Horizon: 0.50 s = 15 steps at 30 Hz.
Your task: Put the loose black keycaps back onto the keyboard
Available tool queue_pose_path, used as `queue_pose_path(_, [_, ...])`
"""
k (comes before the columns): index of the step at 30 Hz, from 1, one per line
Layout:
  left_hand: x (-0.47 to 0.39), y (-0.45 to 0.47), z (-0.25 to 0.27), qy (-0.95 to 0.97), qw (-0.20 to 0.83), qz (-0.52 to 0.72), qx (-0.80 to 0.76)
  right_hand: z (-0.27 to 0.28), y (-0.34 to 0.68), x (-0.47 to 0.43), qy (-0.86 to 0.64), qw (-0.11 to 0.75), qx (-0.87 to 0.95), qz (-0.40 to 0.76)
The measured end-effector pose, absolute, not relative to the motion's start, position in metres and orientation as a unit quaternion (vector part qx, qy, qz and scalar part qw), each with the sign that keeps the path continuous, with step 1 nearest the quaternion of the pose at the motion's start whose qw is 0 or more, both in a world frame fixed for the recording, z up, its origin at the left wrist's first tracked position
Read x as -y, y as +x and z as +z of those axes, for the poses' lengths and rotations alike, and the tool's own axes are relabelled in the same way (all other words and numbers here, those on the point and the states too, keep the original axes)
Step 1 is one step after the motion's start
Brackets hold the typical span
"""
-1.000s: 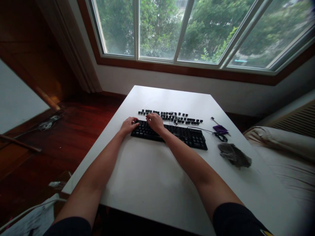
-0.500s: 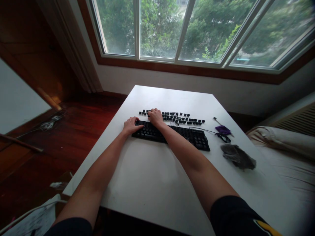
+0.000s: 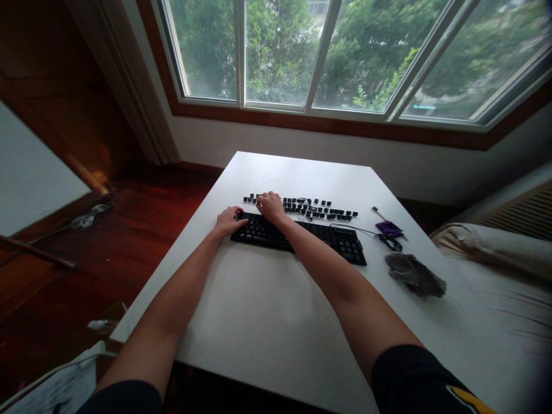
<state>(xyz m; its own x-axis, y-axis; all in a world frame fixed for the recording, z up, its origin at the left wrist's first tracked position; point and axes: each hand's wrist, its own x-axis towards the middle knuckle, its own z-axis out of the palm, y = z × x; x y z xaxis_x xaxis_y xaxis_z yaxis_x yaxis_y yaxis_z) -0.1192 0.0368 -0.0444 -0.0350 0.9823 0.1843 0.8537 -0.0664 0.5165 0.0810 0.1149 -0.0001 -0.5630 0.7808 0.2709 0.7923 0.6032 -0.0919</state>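
Note:
A black keyboard (image 3: 345, 244) lies on the white table, angled slightly down to the right. My left hand (image 3: 227, 222) grips its left end, thumb over the top side and fingers curled near the back corner. Reaching across the keyboard's back edge, my right hand (image 3: 271, 207) is among loose black keycaps (image 3: 317, 210), its fingers bent down and closed together. Whatever is between those fingertips is too small to make out. The keycaps lie in rough rows behind the keyboard, some hidden by my right hand.
Right of the keyboard lie a black coiled cable (image 3: 389, 241), a purple cloth (image 3: 388, 229) with a thin stick by it, and a grey furry cloth (image 3: 414, 275). The white table (image 3: 259, 322) stands before a window. A bed (image 3: 495, 276) is at the right.
My right hand has shifted very slightly left over the keycaps. The left hand keeps its hold on the keyboard's left end.

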Motion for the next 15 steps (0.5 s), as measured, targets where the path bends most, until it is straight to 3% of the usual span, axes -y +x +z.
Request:
queue_pose_path(7, [-0.039,-0.121,-0.05,0.686,0.116,0.268,-0.666,-0.004,0.098,-0.107,-0.393,0.221,0.869,0.205])
queue_pose_path(15, [-0.039,-0.121,-0.053,0.686,0.106,0.269,-0.668,-0.012,0.109,-0.106,-0.411,0.141,0.83,0.351])
